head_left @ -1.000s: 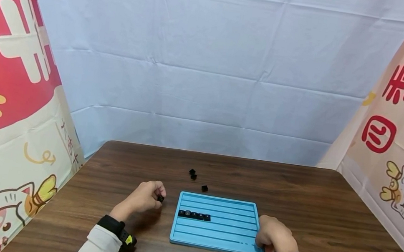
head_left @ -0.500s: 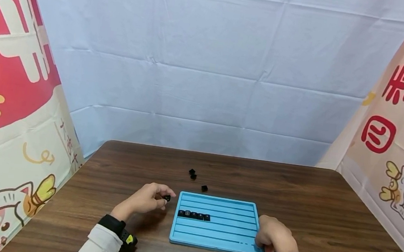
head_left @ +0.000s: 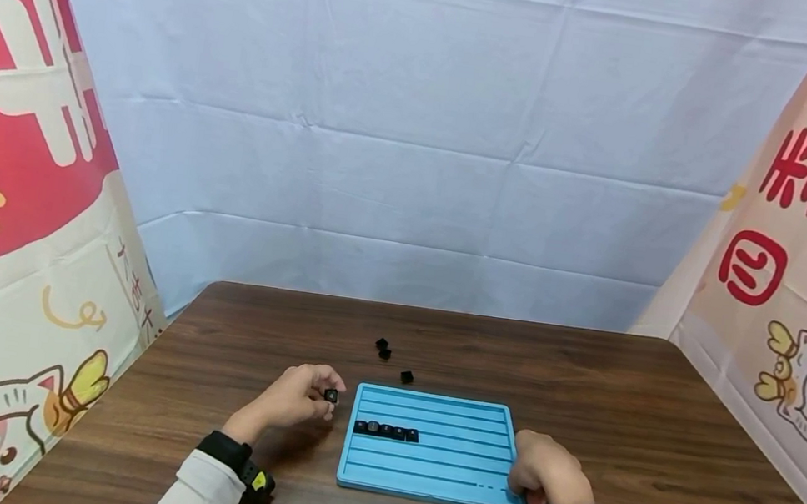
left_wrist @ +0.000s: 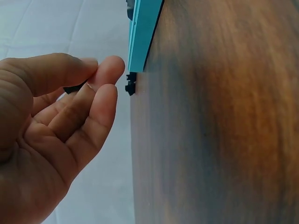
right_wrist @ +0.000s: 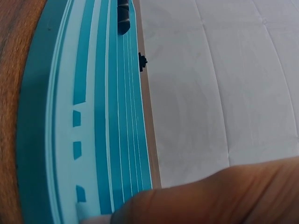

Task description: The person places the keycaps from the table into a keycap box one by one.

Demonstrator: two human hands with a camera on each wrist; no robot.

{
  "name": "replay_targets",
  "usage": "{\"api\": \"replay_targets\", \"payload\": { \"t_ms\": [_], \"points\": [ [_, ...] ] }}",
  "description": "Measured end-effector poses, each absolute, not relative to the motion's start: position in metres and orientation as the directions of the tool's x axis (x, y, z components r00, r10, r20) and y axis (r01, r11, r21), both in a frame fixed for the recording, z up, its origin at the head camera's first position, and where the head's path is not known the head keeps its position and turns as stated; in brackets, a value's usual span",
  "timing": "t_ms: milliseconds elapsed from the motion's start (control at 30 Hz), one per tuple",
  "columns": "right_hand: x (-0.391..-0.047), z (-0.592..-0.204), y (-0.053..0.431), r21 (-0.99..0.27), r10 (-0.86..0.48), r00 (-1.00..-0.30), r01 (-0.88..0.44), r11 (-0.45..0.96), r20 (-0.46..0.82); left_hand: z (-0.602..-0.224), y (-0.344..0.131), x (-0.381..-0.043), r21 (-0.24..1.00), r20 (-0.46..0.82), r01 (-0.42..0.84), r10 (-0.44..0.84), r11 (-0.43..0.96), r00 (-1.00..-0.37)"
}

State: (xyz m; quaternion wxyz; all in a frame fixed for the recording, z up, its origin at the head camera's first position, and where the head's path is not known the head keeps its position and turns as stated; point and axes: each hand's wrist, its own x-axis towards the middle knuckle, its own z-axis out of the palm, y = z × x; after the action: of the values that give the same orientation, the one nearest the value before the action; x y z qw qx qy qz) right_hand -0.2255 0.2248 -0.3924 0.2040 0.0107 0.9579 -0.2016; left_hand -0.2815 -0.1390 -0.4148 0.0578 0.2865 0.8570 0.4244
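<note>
My left hand [head_left: 291, 396] is held just left of the blue grooved tray [head_left: 445, 469]. Thumb and fingertips pinch a small black keycap [head_left: 331, 395], its marked face showing in the head view. In the left wrist view fingers mostly cover the keycap [left_wrist: 74, 88]. A short row of black keycaps [head_left: 386, 431] sits in one groove at the tray's left side. At the tray's lower right corner my right hand [head_left: 549, 472] grips the edge, and the thumb [right_wrist: 187, 196] lies over the rim in the right wrist view.
Behind the tray, loose black keycaps lie on the brown wooden table [head_left: 275, 316]: two together [head_left: 383, 350] and one nearer the tray's back edge [head_left: 407, 377]. A pale cloth [head_left: 418, 136] hangs beyond the table, with printed cloths at both sides.
My left hand has moved a little right toward the tray, and the keycap in its fingers has turned to show its marked face. The right hand keeps its place on the tray.
</note>
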Motion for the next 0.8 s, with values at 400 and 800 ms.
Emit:
{"api": "replay_targets", "payload": {
  "t_ms": [400,800],
  "points": [
    [-0.2256,-0.3921,0.2244,-0.373,-0.059,-0.914,0.104,0.922,-0.402,-0.4157,-0.1379,-0.2794,0.713,0.175,0.434,0.460,0.550,-0.871],
    [-0.2244,-0.3907,0.2244,-0.379,-0.062,-0.913,0.105,0.920,-0.404,-0.4174,-0.1332,-0.2790,0.679,0.215,0.443,0.419,0.585,-0.882]
  ]
}}
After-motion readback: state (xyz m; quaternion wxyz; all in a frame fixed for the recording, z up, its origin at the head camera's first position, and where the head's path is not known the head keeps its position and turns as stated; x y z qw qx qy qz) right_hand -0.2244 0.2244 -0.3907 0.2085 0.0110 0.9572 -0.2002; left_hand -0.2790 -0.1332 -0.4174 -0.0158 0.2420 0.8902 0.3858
